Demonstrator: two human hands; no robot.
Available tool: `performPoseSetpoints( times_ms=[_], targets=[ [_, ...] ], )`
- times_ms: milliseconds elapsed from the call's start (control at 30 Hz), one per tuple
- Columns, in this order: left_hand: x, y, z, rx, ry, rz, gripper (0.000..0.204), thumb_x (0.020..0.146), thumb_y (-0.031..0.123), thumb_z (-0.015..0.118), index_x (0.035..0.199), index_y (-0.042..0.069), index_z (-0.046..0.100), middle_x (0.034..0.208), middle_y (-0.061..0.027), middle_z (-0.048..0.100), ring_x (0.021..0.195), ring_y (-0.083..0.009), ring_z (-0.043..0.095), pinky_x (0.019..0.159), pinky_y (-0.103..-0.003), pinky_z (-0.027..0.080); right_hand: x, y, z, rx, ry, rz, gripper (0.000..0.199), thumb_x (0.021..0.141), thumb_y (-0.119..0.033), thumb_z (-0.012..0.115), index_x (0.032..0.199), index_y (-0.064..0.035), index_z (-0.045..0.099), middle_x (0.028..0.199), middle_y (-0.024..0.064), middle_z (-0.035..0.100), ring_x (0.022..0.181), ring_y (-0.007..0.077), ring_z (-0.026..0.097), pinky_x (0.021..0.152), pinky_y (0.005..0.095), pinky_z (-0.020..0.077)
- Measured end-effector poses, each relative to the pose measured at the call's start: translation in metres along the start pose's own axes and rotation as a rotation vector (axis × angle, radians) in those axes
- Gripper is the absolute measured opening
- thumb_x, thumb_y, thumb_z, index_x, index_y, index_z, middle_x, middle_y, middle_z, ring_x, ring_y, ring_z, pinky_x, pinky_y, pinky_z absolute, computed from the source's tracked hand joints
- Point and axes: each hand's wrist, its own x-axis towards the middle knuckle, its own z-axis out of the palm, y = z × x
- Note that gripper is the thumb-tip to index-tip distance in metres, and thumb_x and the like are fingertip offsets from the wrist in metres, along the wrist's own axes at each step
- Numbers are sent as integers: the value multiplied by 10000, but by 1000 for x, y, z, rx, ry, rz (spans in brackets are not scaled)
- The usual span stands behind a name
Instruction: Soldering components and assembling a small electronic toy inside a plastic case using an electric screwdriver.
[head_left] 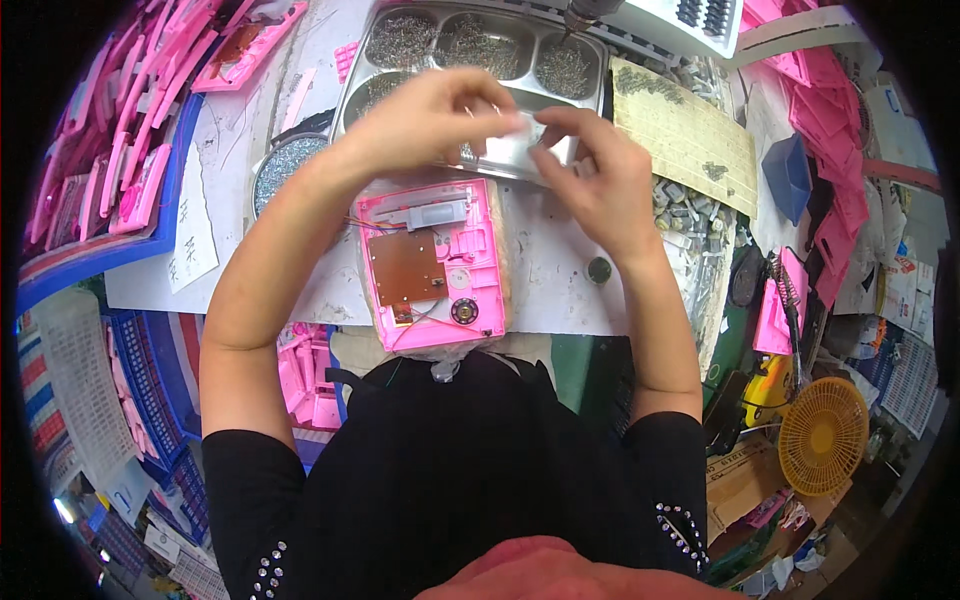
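Note:
Over the front of a metal compartment tray (512, 158), my left hand (435, 115) and my right hand (600, 165) face each other with fingers curled in. A small whitish thing, too small and blurred to name, shows between their fingertips. Below them a pink plastic casing (484, 320) lies with its inside up on a padded support at the table's front edge. In it are a brown circuit board (405, 268), a grey block (436, 214) with wires, and a round black speaker (464, 311). Several tray compartments contain small metal parts (485, 45).
A round dish of small metal pieces (285, 172) stands left of the tray. Pink casings fill a blue-edged bin (165, 225) at far left. A screwdriver tip (572, 22) hangs above the tray. Right are a yellowish board (690, 140), a blue container (787, 178) and a yellow fan (822, 437).

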Motion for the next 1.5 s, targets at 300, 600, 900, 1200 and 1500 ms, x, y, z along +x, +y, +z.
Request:
performPoseSetpoints(
  times_ms=[300, 600, 900, 1200, 1500],
  targets=[
    [-53, -3, 27, -366, -96, -89, 164, 981, 128, 662, 1065, -11, 676, 780, -26, 672, 628, -69, 624, 585, -203, 506, -18, -21, -29, 430, -137, 27, 394, 818, -47, 711, 1203, -9, 638, 1022, 118, 713, 932, 188, 694, 796, 329, 552],
    [-126, -44, 115, -845, 115, 14, 218, 1033, 82, 578, 1206, -44, 621, 965, -94, 701, 793, -112, 671, 701, -263, 578, -64, -71, 17, 885, 99, 277, 389, 1081, -255, 519, 1254, 80, 614, 962, 172, 740, 905, 207, 709, 857, 313, 542],
    [-141, -47, 118, -923, 189, 59, 194, 1041, 98, 571, 1200, -9, 600, 961, -101, 679, 778, -136, 660, 678, -274, 558, -62, -70, 17, 368, 68, -42, 187, 924, -49, 680, 1102, 2, 704, 831, 123, 712, 674, 234, 677, 615, 317, 529],
    [-148, -49, 100, -720, 103, -177, 200, 1022, 125, 608, 1139, -35, 631, 828, -34, 653, 691, -78, 626, 598, -232, 519, -70, -71, -2, 227, -254, -199, 463, 793, -6, 772, 1235, -15, 635, 1118, 143, 681, 911, 307, 672, 766, 380, 556],
    [-114, -38, 83, 439, 193, 320, 273, 913, 194, 729, 1111, 13, 681, 696, -37, 584, 608, -165, 600, 571, -299, 479, -146, -36, -26, 882, -94, 646, 245, 833, 46, 751, 1071, 56, 691, 937, 115, 722, 763, 185, 698, 665, 294, 561]
  ],
)
